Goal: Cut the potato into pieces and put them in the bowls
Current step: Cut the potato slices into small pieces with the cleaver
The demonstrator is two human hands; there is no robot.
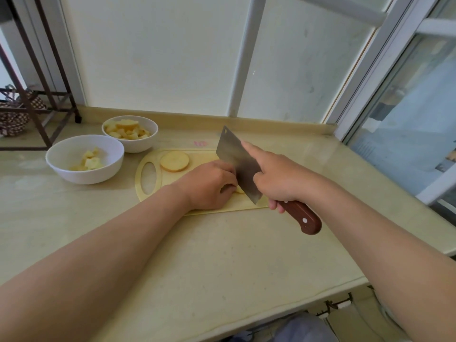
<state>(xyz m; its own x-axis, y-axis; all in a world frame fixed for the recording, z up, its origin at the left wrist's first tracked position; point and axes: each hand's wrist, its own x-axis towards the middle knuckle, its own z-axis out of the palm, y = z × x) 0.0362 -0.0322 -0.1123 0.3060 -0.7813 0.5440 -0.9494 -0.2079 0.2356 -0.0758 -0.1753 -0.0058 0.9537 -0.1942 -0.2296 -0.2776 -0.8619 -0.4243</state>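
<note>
A pale yellow cutting board (148,191) lies on the counter. On its far part rests a round potato slice (174,161). My left hand (209,186) is curled over a potato piece (239,190) on the board, mostly hiding it. My right hand (278,177) grips the brown wooden handle of a cleaver (240,166), index finger stretched along the blade's spine; the blade stands on the board right beside my left fingers. Two white bowls sit to the left: the near bowl (74,171) holds a few potato chunks, the far bowl (134,148) holds several more.
A dark metal rack (42,104) with a patterned basket stands at the far left on the counter. A wall and window frame (249,55) run behind the board. The counter's front edge (246,314) is near my body; a sliding window (404,114) is at right.
</note>
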